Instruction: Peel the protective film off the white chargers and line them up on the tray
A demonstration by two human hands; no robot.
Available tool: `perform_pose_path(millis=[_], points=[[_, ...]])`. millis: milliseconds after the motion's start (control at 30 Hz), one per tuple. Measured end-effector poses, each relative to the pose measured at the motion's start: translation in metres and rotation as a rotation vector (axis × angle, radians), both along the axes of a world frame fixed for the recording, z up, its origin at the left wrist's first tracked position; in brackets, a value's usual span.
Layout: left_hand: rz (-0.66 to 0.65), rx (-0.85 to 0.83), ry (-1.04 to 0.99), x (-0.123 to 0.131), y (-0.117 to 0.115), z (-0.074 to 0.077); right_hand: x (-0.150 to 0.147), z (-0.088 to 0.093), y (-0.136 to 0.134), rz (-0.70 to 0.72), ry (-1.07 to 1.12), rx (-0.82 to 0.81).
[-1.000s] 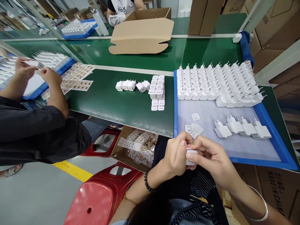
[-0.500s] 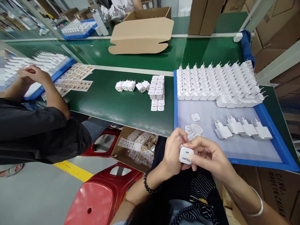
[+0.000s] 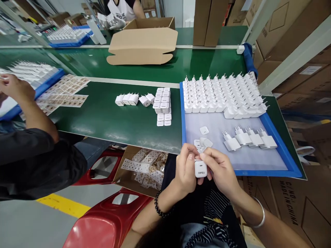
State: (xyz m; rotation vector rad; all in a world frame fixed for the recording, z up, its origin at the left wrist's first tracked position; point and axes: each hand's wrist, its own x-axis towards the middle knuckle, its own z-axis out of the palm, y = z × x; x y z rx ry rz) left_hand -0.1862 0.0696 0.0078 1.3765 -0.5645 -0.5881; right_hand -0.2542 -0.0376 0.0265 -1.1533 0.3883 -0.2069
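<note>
Between my hands, just past the front edge of the blue tray [image 3: 269, 172], is a white charger plug [image 3: 201, 169], its port face and lettering turned up toward me. My left hand [image 3: 186, 168] grips its left side with curled fingers. My right hand [image 3: 219, 168] holds it from the right, thumb and fingertips pinched at its upper edge. Right beyond my fingertips lie several loose white square covers [image 3: 206, 142], one of them [image 3: 204, 130] apart from the others. Several charger plugs [image 3: 243, 137] lie on their sides in the tray, and packed rows of upright ones [image 3: 219, 94] fill its back.
Stacked white covers [image 3: 162, 103] and several plugs [image 3: 126, 99] stand on the green table [image 3: 111, 120]. A co-worker's arm [image 3: 23, 96] is at left, near sticker sheets [image 3: 64, 91]. Below are an open carton [image 3: 121, 172] and a red stool [image 3: 93, 227]. A cardboard box [image 3: 142, 41] sits behind.
The charger plug has turned so its lettering reads upright, and my right thumb has moved from its face to its upper edge. The co-worker's hands have shifted left. The whole view has swung slightly.
</note>
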Motion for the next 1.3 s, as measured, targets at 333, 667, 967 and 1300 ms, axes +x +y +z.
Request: perform_pose_path(millis=[333,667,967,1300], points=[[-0.293,0.449,-0.311,0.065,-0.044,0.025,-0.036,-0.044,-0.061,-0.624,0.064,-0.372],[-0.297,0.724,-0.875,0.104,-0.148,0.011,-0.046,-0.061,-0.069,-0.812,-0.015,-0.481],[-0.219,0.778,-0.921,0.105,-0.174,-0.006,-0.049,-0.063,-0.060,-0.834,-0.053,-0.546],[-0.276,0.795,-0.896,0.101,-0.178,-0.009,-0.051,-0.070,-0.061,-0.813,0.010,-0.733]])
